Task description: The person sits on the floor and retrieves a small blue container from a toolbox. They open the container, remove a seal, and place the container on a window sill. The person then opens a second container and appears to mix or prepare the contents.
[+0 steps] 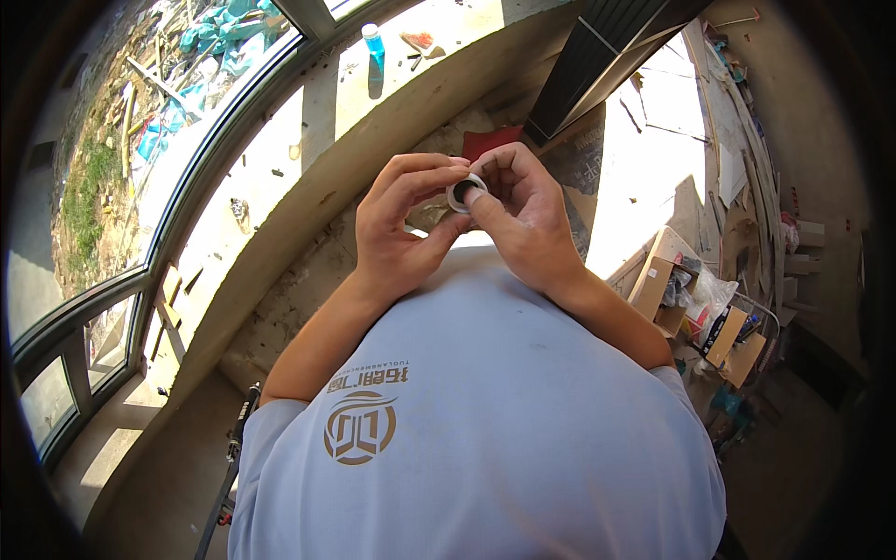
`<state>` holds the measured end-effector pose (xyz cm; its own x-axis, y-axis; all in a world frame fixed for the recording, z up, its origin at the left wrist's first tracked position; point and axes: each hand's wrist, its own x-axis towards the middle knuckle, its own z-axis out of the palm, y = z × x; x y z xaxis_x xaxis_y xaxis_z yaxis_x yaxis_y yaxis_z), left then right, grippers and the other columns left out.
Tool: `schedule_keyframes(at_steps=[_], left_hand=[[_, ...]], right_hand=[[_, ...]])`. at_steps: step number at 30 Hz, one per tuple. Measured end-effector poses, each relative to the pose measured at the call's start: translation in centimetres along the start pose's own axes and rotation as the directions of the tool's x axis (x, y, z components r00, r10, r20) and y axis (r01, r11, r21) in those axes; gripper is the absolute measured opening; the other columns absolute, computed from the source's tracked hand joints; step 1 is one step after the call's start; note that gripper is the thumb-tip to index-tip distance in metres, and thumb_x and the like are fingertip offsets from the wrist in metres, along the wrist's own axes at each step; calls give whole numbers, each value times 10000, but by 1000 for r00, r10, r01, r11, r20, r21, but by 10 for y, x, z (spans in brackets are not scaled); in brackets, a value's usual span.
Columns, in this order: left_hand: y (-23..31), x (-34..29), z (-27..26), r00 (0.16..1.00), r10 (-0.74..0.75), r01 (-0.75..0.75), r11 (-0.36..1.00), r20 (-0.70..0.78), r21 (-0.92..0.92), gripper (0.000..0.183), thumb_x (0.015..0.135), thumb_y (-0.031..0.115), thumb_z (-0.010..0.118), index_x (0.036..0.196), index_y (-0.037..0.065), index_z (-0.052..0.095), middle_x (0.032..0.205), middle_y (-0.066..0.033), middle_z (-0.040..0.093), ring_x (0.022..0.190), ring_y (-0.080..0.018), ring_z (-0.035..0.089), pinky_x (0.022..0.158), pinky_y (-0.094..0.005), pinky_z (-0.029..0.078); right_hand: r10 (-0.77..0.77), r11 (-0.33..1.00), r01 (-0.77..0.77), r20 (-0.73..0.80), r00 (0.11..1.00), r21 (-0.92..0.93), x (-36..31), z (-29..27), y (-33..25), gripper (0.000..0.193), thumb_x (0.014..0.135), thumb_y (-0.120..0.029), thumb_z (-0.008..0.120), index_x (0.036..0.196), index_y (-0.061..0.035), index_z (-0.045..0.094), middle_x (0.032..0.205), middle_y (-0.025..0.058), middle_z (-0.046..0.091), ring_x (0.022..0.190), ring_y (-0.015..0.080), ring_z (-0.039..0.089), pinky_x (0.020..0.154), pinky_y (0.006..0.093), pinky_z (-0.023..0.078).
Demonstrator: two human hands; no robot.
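In front of my chest both hands meet around a small white ring (453, 198) with a dark hole, which looks like a roll of tape. My left hand (397, 219) pinches its left side, fingertips above and thumb below. From the other side my right hand (532, 219) grips it, the fingers curled behind and the thumb laid over the front. The fingers hide part of the ring, so its exact kind is hard to make out.
A blue-capped bottle (373, 39) stands on the sunlit ledge (317, 103) by the window frame (196, 173). A dark panel (597, 47) leans ahead. To the right, cardboard boxes (653, 285) hold plastic bags and loose items. Long boards (747, 140) lie along the far right.
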<state>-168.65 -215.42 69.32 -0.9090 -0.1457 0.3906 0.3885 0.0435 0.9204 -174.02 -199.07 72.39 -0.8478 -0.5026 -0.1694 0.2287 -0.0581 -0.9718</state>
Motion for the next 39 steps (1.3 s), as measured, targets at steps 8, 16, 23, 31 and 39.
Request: schedule_keyframes(at_steps=[8,16,23,31,39], left_hand=[[1,-2,0,1000,-24,24,1000,-18,-2,450,800,-87,829,1224,-22,693,1261,-145,628,1180,-255,687,1005,-376,620],[2,-3,-2,998,-66,64,997,-24,-49,451,816,-84,822,1241,-30,683,1292,-139,608,1202,-256,681,1048,-388,598],[4,-4,-3,992,-126,122,985,-23,-125,521,891,-50,780,1372,-1,584,1322,-149,637,1216,-248,676,1054,-397,583],[5,-5,-4,991,-127,133,952,41,-275,477,978,9,703,1423,26,530,1386,-162,632,1275,-245,644,1059,-406,558],[7,-6,-8,975,-198,219,919,98,-329,428,983,1,693,1398,8,589,1379,-143,568,1302,-244,597,1079,-398,548]], right_hand=[[37,999,-35,70,997,-31,0,-4,-3,201,996,25,572,1192,6,531,1096,76,598,996,103,616,880,304,623],[40,998,-40,7,999,49,0,4,-5,182,979,-55,654,1139,-12,578,989,16,632,878,48,573,763,226,476],[-24,998,24,-9,1000,57,-1,-3,-12,227,1039,-122,594,1234,-6,597,1050,53,658,921,87,604,802,251,513],[-106,994,106,13,994,-16,-4,-9,-10,231,1030,-101,625,1239,-4,608,1074,48,668,949,83,601,851,249,490],[-59,998,59,28,998,6,-4,-9,-15,224,999,-75,703,1186,5,611,1055,50,681,953,78,655,831,251,561]])
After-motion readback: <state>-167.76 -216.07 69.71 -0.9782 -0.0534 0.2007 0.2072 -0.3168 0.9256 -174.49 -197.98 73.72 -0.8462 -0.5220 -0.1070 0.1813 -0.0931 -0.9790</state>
